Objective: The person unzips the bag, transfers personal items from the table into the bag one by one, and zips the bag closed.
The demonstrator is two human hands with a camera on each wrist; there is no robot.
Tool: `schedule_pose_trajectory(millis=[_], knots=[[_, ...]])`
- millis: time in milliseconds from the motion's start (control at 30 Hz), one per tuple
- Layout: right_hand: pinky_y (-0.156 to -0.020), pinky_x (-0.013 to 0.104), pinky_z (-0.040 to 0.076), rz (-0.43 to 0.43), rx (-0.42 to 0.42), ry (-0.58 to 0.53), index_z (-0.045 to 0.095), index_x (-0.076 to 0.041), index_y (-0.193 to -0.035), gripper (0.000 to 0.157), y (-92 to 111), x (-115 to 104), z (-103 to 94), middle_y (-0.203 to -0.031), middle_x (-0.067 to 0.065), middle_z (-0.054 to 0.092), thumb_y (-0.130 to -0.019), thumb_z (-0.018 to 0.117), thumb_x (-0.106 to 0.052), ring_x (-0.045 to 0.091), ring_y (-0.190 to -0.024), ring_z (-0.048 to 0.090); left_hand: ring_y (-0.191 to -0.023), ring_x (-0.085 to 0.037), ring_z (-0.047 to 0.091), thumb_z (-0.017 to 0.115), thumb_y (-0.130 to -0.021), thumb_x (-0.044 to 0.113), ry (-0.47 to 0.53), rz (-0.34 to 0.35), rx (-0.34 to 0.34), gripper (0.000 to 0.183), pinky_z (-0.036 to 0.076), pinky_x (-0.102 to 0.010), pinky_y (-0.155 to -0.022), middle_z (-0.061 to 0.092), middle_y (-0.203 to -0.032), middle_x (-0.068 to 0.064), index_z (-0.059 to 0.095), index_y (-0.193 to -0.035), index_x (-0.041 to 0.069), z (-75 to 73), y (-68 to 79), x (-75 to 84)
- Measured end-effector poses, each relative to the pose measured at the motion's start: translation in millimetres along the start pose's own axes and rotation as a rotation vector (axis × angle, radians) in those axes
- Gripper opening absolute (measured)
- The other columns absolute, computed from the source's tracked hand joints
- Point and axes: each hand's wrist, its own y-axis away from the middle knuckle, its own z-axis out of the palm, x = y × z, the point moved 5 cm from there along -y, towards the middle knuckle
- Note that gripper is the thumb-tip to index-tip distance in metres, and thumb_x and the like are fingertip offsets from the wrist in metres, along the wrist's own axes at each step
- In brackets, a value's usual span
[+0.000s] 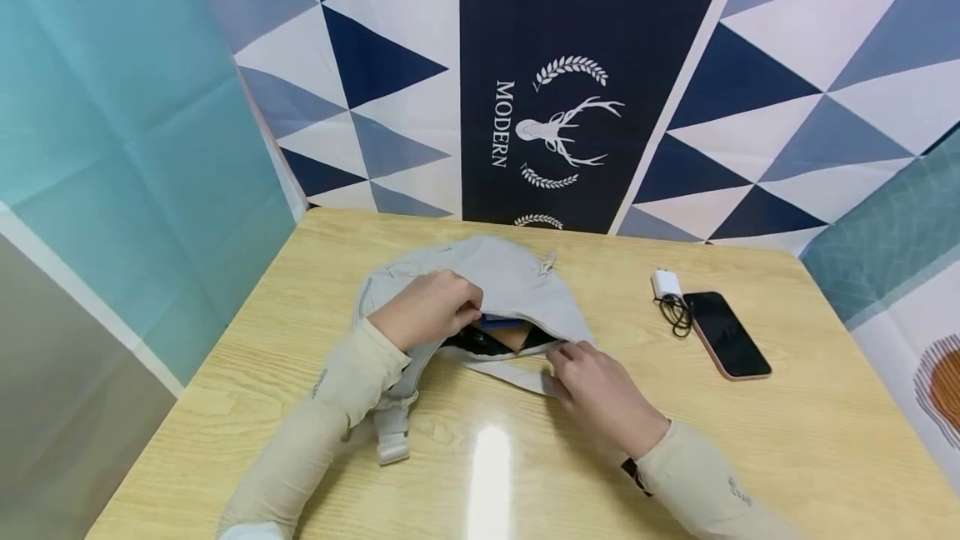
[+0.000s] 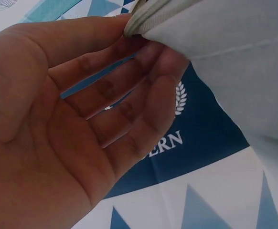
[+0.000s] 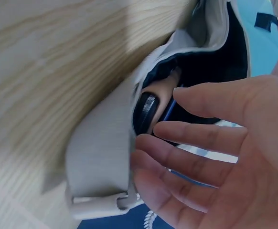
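Observation:
A light grey bag (image 1: 487, 265) with a strap lies on the table, its mouth parted towards me. My left hand (image 1: 435, 307) pinches the upper edge of the mouth between thumb and fingers; the left wrist view shows the zipper edge (image 2: 151, 19) at the fingertips. At the right end of the mouth is my right hand (image 1: 600, 390). Its fingertips touch the bag's edge in the right wrist view, with the thumb apart from them. Inside the dark lining show a brown item (image 3: 163, 90), a glossy black item (image 3: 146, 112) and a blue item (image 1: 501, 322).
A black-screened phone (image 1: 727, 336) lies to the right on the wooden table (image 1: 810, 432). Beside it are a white charger plug (image 1: 665, 282) and a coiled black cable (image 1: 677, 317). The strap's buckle (image 1: 392, 437) hangs below the bag's left side. Patterned cloth (image 1: 397, 48) stands behind the table.

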Motion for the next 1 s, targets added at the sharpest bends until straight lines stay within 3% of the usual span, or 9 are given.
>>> schedule_pose_trajectory(millis=[100,233,400,500,600,700,800,900,1000], knots=[[-0.065,0.036,0.056,-0.018,-0.023,-0.006,0.069,-0.004,-0.094,0.019,1.9,2.4,4.7,-0.087,0.009,0.065,-0.078,0.080,-0.001,0.023,-0.079,0.062,-0.066,-0.008,0.058,0.067,-0.095,0.009,0.015,-0.027,-0.038,0.015,0.050,-0.026,-0.066,0.067,-0.077,0.004,0.072,-0.082,0.014,8.4,5.9,-2.9],[-0.069,0.037,0.057,-0.049,-0.037,-0.028,0.070,-0.002,-0.096,0.030,3.5,6.6,3.3,-0.091,0.011,0.065,-0.071,0.080,0.010,0.025,-0.086,0.063,-0.071,-0.007,0.060,0.064,-0.098,0.013,0.058,-0.058,-0.040,0.009,0.050,-0.025,-0.067,0.070,-0.087,0.003,0.072,-0.094,0.012,13.4,15.3,-4.3],[-0.065,0.036,0.056,-0.096,-0.011,-0.044,0.070,-0.002,-0.096,0.030,3.5,11.3,-4.1,-0.089,0.008,0.061,-0.071,0.080,0.010,0.024,-0.083,0.062,-0.081,-0.009,0.063,0.061,-0.100,0.015,0.091,-0.123,0.045,0.015,0.052,-0.026,-0.072,0.070,-0.099,0.000,0.070,-0.110,0.009,2.6,35.6,-11.1],[-0.061,0.036,0.055,-0.122,-0.003,-0.053,0.070,-0.002,-0.096,0.033,2.0,12.1,-7.5,-0.087,0.007,0.059,-0.068,0.079,0.014,0.024,-0.081,0.061,-0.081,-0.010,0.063,0.060,-0.100,0.013,0.073,-0.168,0.095,0.016,0.052,-0.028,-0.072,0.070,-0.100,-0.002,0.070,-0.111,0.008,-4.8,53.0,-16.6],[-0.066,0.037,0.055,-0.145,0.013,-0.065,0.070,-0.002,-0.096,0.034,0.8,10.1,-12.6,-0.088,0.007,0.061,-0.068,0.079,0.015,0.025,-0.084,0.061,-0.082,-0.012,0.063,0.060,-0.100,0.012,0.065,-0.226,0.121,0.016,0.053,-0.030,-0.073,0.070,-0.102,-0.003,0.070,-0.112,0.007,-8.2,72.7,-19.8],[-0.070,0.039,0.054,-0.192,0.053,-0.047,0.069,-0.003,-0.093,0.030,-4.2,2.3,-17.8,-0.087,0.007,0.063,-0.070,0.079,0.013,0.024,-0.082,0.063,-0.084,-0.012,0.065,0.062,-0.098,0.011,0.061,-0.273,0.139,0.017,0.054,-0.031,-0.074,0.070,-0.102,-0.003,0.069,-0.112,0.006,-8.1,92.7,-19.5],[-0.062,0.036,0.052,-0.243,0.075,-0.038,0.063,-0.006,-0.087,0.023,-13.2,-11.7,-19.6,-0.078,0.003,0.061,-0.075,0.076,0.008,0.021,-0.072,0.061,-0.083,-0.013,0.065,0.065,-0.097,0.010,0.025,-0.271,0.165,0.015,0.054,-0.031,-0.073,0.070,-0.101,-0.004,0.070,-0.110,0.004,-3.1,108.3,-16.3],[-0.057,0.032,0.051,-0.290,0.049,-0.075,0.060,-0.008,-0.085,0.019,-23.3,-32.1,-15.8,-0.075,0.000,0.059,-0.079,0.074,0.003,0.017,-0.068,0.059,-0.089,-0.018,0.067,0.067,-0.095,0.009,-0.012,-0.250,0.195,0.014,0.056,-0.034,-0.078,0.071,-0.103,-0.007,0.071,-0.108,0.004,6.1,119.9,-11.0],[-0.061,0.031,0.053,-0.349,-0.006,-0.107,0.064,-0.008,-0.096,0.017,-32.8,-55.4,-8.6,-0.079,0.001,0.061,-0.084,0.074,-0.005,0.016,-0.072,0.061,-0.101,-0.023,0.067,0.070,-0.093,0.010,-0.029,-0.242,0.219,0.015,0.055,-0.037,-0.086,0.070,-0.109,-0.009,0.072,-0.107,0.006,16.8,129.2,-5.8]])
